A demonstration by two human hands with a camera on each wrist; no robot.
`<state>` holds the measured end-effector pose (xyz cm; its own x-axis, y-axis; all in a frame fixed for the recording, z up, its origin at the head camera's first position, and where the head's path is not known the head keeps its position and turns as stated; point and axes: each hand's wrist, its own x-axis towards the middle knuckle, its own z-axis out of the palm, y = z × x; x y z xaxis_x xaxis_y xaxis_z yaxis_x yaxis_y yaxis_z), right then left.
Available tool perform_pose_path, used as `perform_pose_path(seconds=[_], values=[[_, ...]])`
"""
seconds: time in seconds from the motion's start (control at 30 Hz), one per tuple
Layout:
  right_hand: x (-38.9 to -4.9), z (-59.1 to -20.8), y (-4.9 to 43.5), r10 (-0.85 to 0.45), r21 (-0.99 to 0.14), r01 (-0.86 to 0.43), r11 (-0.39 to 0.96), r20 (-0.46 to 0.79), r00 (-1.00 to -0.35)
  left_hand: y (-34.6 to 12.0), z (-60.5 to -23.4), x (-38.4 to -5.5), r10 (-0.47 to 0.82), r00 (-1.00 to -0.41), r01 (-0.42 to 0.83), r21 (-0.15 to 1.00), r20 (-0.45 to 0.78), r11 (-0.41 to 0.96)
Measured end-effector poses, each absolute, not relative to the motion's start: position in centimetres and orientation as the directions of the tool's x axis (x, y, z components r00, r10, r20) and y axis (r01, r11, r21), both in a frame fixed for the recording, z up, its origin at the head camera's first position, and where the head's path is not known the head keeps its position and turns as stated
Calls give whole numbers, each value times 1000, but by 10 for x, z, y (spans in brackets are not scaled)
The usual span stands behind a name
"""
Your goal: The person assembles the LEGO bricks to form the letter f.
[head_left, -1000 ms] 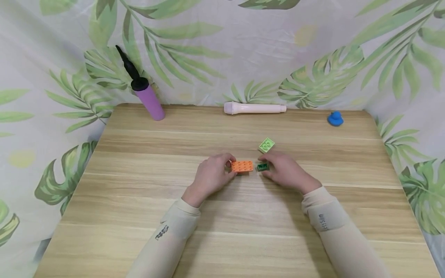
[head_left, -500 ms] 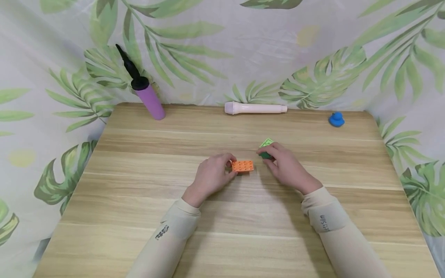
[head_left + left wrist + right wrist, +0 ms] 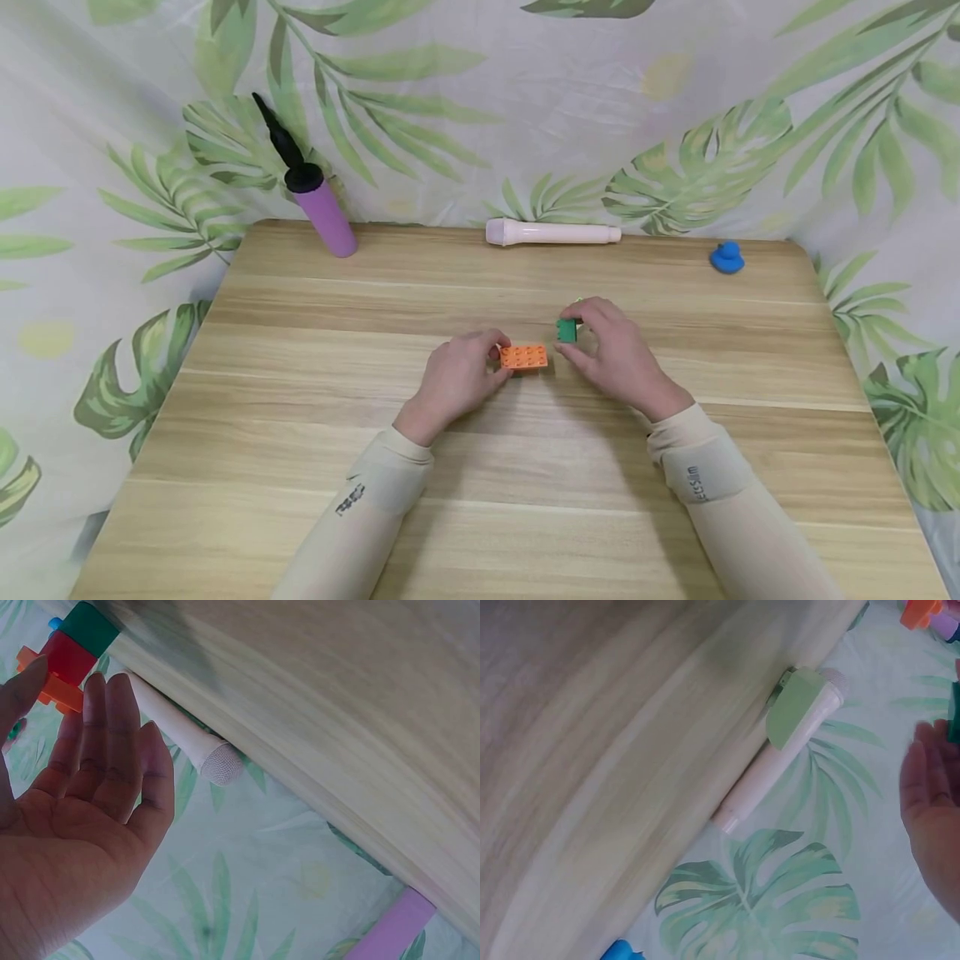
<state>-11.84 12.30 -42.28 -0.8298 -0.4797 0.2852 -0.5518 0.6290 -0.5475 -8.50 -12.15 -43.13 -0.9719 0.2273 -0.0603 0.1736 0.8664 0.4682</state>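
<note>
In the head view my left hand [image 3: 461, 379] pinches the left end of an orange toy brick [image 3: 528, 357], studs up. The left wrist view shows this orange brick stacked with a red brick [image 3: 67, 658] and a dark green brick [image 3: 88, 628] that meets the table. Just right and slightly farther back, my right hand [image 3: 618, 354] grips a small green brick [image 3: 566, 331] between thumb and fingers, its studs facing left. Apart from the stack, that brick is held up. Mostly hidden behind the right hand in the head view is a light green brick [image 3: 795, 705].
Along the back edge of the wooden table [image 3: 360, 517] lies a pale pink microphone [image 3: 555, 233]. A purple hand pump [image 3: 324, 212] with a black nozzle is at the back left. A blue rubber duck [image 3: 727, 257] sits at the back right.
My right hand has lifted the small green brick, moved it slightly away from me and turned its studs leftward. It now covers most of the light green brick. The left hand stays put.
</note>
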Motion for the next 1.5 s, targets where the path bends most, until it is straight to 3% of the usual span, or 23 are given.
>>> perform_pose_path(seconds=[0.17,0.33,0.63,0.93,1.2,1.5], values=[[-118,-424,121,-459,-502,-612,612,404,-791,-121,-431,-85,228,-972,174,464,-62,869],[-116,-425,120,-452,-511,-626,589,434,-779,-122,-431,-84,229,-971,177,454,-63,873],[-113,-423,117,-463,-591,-556,585,319,-827,-121,-432,-83,237,-969,182,451,-68,874],[-111,-426,104,-460,-753,-353,555,76,-885,-121,-428,-82,244,-966,182,450,-82,874],[-112,-431,92,-497,-658,-460,596,147,-855,-121,-429,-83,247,-965,183,458,-85,870],[-114,-438,82,-506,-684,-466,561,161,-847,-121,-431,-83,252,-966,197,481,-51,854]])
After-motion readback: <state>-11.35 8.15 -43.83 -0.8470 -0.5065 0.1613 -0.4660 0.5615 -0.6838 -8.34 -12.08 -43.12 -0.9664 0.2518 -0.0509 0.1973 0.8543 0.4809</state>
